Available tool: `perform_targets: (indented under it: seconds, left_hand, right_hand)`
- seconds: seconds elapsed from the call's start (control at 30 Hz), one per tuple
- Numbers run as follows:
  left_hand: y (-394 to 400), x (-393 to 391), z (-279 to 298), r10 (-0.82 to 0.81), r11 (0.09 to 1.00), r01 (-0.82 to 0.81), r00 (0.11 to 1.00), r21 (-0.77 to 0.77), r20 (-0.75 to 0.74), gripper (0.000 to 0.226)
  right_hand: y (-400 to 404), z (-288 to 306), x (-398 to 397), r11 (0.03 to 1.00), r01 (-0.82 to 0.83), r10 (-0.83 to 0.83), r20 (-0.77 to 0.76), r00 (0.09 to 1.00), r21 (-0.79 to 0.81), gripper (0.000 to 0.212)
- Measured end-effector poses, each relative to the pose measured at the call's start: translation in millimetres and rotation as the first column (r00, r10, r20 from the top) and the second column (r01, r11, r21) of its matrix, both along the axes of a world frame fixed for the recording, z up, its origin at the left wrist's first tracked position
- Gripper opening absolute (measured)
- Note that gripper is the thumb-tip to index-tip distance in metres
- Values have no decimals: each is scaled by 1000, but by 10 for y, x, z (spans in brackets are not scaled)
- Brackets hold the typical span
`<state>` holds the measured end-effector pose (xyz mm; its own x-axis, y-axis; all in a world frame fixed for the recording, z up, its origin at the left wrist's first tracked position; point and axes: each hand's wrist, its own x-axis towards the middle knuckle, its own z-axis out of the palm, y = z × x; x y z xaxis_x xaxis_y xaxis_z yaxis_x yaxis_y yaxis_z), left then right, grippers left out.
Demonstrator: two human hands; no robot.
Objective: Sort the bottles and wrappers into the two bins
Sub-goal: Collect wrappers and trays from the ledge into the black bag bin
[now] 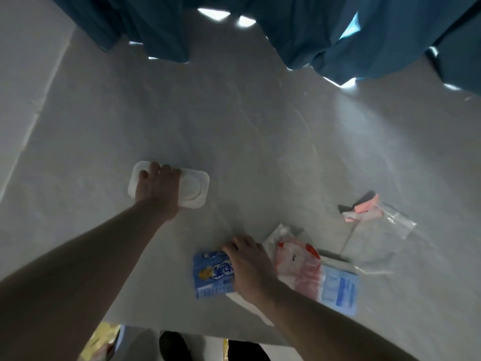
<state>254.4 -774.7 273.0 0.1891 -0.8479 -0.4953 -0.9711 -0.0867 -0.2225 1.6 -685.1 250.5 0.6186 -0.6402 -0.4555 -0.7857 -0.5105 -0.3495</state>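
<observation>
While both hands press down on the grey worktop (pixel 234 126) — wrappers everywhere.
Left hand (pixel 158 188) fingers spread over white wrapper (pixel 194 187); right hand (pixel 250 267) flat on blue wrapper (pixel 210 277) — near edge.

The table (pixel 234 121) under my hands is a smooth, pale grey, marble-look surface with a dull sheen. The white tray (pixel 194 188) looks like thin moulded plastic, matt. The blue wrapper (pixel 210 276) is glossy printed film. The pink-and-white wrapper (pixel 299 267) is crinkled plastic film. The clear bag (pixel 395 220) is transparent, shiny plastic. The teal curtain (pixel 338 29) is matt cloth, hanging in folds.
</observation>
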Motion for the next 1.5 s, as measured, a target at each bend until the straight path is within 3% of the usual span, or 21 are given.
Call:
perform_targets:
  seconds: [0.1,0.23,0.33,0.43,0.53,0.6,0.67,0.77,0.83,0.87,0.93,1.0,1.1,1.23,1.37,1.5]
  left_hand:
    - [213,74,-2,21,999,-20,999,-27,35,71]
    - [626,262,-63,86,990,-91,995,-103,-51,76]
    - [938,360,-158,179,970,-200,972,-136,-153,89]
    - [1161,420,-193,282,946,-303,944,-113,-170,98]
    - [1364,456,-156,330,930,-351,928,-112,-172,89]
    - [1524,452,-114,341,928,-360,926,-101,-163,79]
    - [1704,417,-82,376,914,-396,910,-91,-176,71]
    - [1970,306,-56,410,895,-438,883,-85,-230,62]
    - [2116,218,-46,436,881,-468,860,-71,-266,58]
    - [2177,174,-47,453,871,-488,844,-61,-286,58]
    - [2286,84,-45,488,849,-527,810,-39,-325,66]
    - [2355,10,-62,537,815,-579,754,2,-379,81]
    - [2403,-75,-116,562,799,-601,725,34,-397,93]
    - [2406,-239,-110,572,794,-607,737,20,-359,96]
    - [2431,-500,-85,625,774,-629,736,80,-262,107]
    - [2472,-873,-68,747,661,-744,641,95,-176,118]
  right_hand:
    - [-11,106,-86,998,70,-70,80,994,8,41]
    - [17,286,-224,971,238,-239,193,952,27,39]
    - [15,484,-406,911,409,-406,307,861,60,45]
    - [-42,739,-677,824,565,-497,414,763,-51,45]
    - [-89,907,-1057,740,664,-528,516,674,-110,46]
    - [-31,950,-1310,712,677,-532,485,694,-186,48]
    - [129,926,-1489,710,664,-577,347,739,-235,50]
    - [452,753,-1587,805,571,-571,50,819,-163,63]
    - [600,597,-1561,793,607,-606,23,795,-60,76]
    - [631,540,-1515,724,690,-688,63,723,-8,82]
    - [625,421,-1423,475,877,-874,156,459,78,88]
    - [565,331,-1368,239,964,-962,161,219,116,96]
    - [495,243,-1351,72,987,-997,38,67,144,103]
    - [475,156,-1267,87,981,-994,-45,96,175,99]
    - [447,60,-1297,76,966,-995,-49,91,246,77]
    - [220,92,-1700,263,891,-938,-119,326,369,38]
